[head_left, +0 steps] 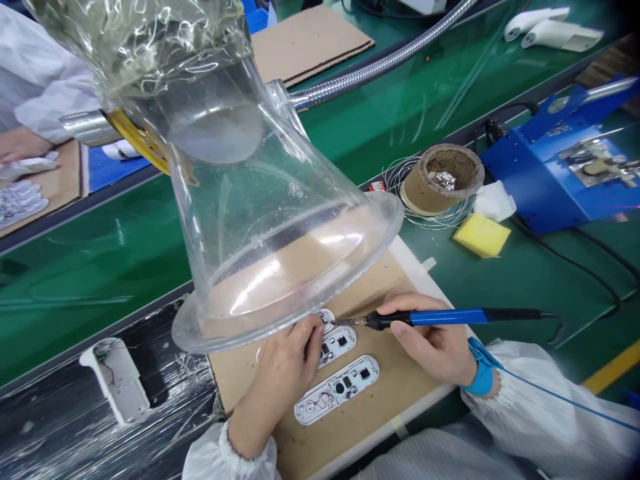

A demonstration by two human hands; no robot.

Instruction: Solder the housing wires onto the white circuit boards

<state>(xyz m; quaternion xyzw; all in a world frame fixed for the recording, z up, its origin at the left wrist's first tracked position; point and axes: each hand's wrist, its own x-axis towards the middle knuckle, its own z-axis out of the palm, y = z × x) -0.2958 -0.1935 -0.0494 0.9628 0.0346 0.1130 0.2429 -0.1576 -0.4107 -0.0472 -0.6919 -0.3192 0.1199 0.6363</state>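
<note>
Right hand (437, 343) has its fingers wrapped round a blue soldering iron (447, 317), tip pointing 9 o'clock at the far board (327, 316). Left hand (290, 357) is curled in there too, can't tell if gripping. Nearest board (337, 391)'s at the tip's 6 o'clock.

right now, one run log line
left hand: fingertips by top circuit board; right hand: holding soldering iron, tip near same board; clear hood: over cardboard

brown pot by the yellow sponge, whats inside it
The brown pot has some crumpled silvery stuff in it, against a dark, rough inner wall. Whatever lies beneath that is covered, and the near rim hides part of the inside.
</note>
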